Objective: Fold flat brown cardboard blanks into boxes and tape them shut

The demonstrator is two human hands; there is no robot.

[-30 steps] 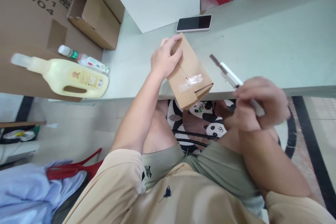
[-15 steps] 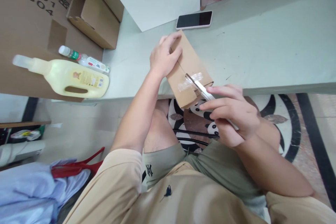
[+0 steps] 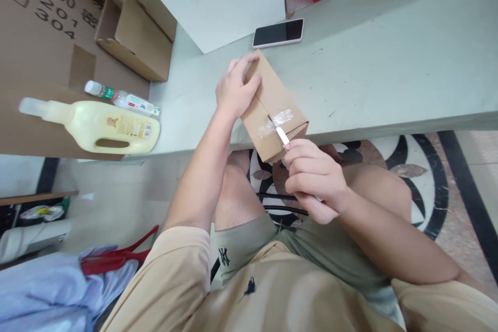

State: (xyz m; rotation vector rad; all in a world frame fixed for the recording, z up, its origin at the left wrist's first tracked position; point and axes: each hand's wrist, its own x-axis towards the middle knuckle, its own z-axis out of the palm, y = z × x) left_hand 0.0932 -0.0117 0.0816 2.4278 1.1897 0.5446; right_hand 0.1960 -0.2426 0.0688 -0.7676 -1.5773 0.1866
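Observation:
A small brown cardboard box lies at the front edge of the table, its near end jutting past the edge. Clear tape crosses the seam on its top. My left hand grips the far left end of the box, fingers over the top edge. In my closed right hand is a box cutter with a white handle. Its tip meets the seam at the tape; how deep it sits I cannot tell. The rest of the handle is mostly hidden by my fingers.
A phone lies behind the box, in front of a large white box. To the left are a yellow jug, a small clear bottle and brown cartons. My legs are under the table edge.
My right hand has moved left and closed more firmly around the box cutter, whose tip now meets the taped seam. My left hand keeps its hold; the whole view has shifted slightly.

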